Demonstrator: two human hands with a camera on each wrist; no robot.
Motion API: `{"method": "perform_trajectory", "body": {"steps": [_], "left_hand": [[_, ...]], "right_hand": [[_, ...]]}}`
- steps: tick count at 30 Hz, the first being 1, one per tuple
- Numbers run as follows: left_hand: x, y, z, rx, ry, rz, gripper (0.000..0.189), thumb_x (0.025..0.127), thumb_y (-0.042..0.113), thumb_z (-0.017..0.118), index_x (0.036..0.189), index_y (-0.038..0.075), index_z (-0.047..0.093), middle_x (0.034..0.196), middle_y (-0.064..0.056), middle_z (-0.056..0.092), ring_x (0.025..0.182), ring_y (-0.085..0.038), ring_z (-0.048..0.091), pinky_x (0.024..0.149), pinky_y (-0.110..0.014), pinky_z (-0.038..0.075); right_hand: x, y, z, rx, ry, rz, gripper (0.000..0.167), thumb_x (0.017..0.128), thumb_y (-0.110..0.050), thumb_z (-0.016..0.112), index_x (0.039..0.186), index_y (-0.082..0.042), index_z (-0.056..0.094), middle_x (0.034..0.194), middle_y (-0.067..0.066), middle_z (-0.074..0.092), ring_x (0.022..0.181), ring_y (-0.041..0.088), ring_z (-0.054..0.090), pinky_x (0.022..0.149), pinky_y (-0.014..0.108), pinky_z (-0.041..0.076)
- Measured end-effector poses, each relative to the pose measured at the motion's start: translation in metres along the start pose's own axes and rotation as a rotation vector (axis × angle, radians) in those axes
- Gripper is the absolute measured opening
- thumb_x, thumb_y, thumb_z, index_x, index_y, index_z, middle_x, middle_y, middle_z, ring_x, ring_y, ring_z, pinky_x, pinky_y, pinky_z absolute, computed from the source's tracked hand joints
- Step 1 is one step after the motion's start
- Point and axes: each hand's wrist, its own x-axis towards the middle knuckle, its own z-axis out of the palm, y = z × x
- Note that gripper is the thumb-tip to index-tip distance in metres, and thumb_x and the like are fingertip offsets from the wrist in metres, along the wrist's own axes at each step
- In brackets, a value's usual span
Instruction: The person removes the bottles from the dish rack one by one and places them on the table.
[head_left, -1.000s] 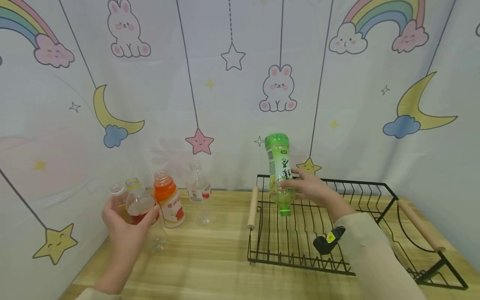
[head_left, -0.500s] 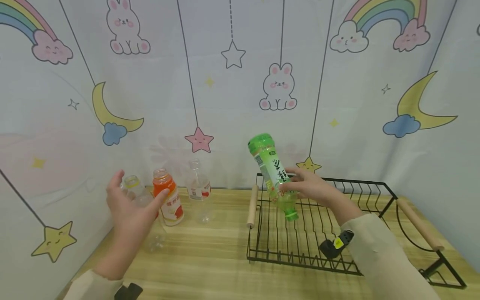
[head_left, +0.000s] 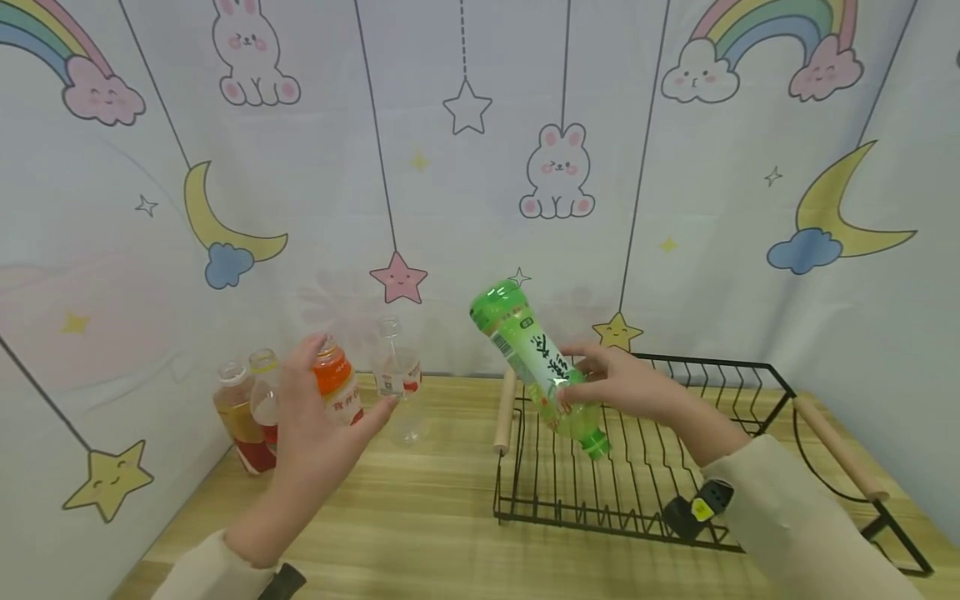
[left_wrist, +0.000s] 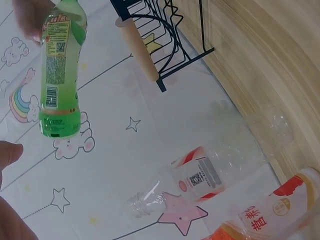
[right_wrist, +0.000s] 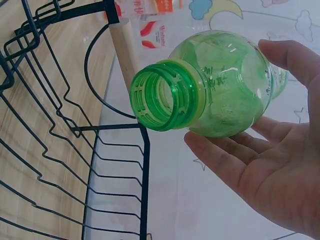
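Note:
My right hand [head_left: 626, 383] grips a green tea bottle [head_left: 536, 354] near its neck, above the rack. The bottle is tilted, base up to the left and open mouth down to the right; its mouth [right_wrist: 162, 95] faces the camera in the right wrist view. My left hand [head_left: 315, 442] is raised with thumb and fingers spread, holding nothing. It overlaps an orange-topped bottle [head_left: 341, 383] in the head view. A clear bottle with a red-and-white label [head_left: 399, 379] stands just right of it; the same clear bottle [left_wrist: 195, 177] shows in the left wrist view.
Under the green bottle stands a black wire dish rack [head_left: 622, 521] with wooden handles [head_left: 840, 450]. At the left are an amber bottle with a red lower part [head_left: 243, 421] and a clear bottle with a yellow neck ring [head_left: 264, 392]. A patterned cloth [head_left: 465, 217] hangs behind the wooden table [head_left: 420, 533].
My left hand has let go of the bottles at the left and moved right. My right hand has tilted the green bottle further, its base swinging left and down.

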Motion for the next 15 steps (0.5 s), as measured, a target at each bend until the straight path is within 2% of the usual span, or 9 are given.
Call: {"method": "perform_trajectory", "body": {"steps": [6, 10, 15], "left_hand": [[-0.003, 0.002, 0.012, 0.024, -0.010, 0.153, 0.097, 0.068, 0.012, 0.087, 0.145, 0.011, 0.028, 0.147, -0.011, 0.033, 0.138, -0.030, 0.026, 0.108, -0.060, 0.028], [-0.003, 0.005, 0.021, 0.040, 0.025, 0.258, 0.096, 0.062, 0.013, 0.089, 0.140, 0.005, 0.033, 0.143, -0.015, 0.038, 0.133, -0.032, 0.032, 0.104, -0.058, 0.028], [-0.006, 0.010, 0.030, 0.055, 0.021, 0.319, 0.094, 0.059, 0.015, 0.090, 0.137, 0.003, 0.039, 0.142, -0.015, 0.041, 0.130, -0.036, 0.036, 0.102, -0.058, 0.029]], "right_hand": [[-0.010, -0.007, 0.003, -0.063, -0.012, -0.004, 0.075, 0.084, -0.039, 0.071, 0.146, -0.014, 0.037, 0.139, 0.023, 0.048, 0.119, 0.036, 0.054, 0.089, 0.049, 0.051], [-0.014, -0.010, 0.004, -0.098, -0.026, -0.012, 0.078, 0.082, -0.037, 0.072, 0.147, -0.014, 0.037, 0.140, 0.024, 0.046, 0.121, 0.038, 0.053, 0.088, 0.047, 0.051], [-0.020, -0.013, 0.006, -0.111, -0.040, -0.031, 0.076, 0.080, -0.035, 0.074, 0.145, -0.013, 0.040, 0.135, 0.022, 0.051, 0.114, 0.033, 0.058, 0.085, 0.044, 0.052]]}}
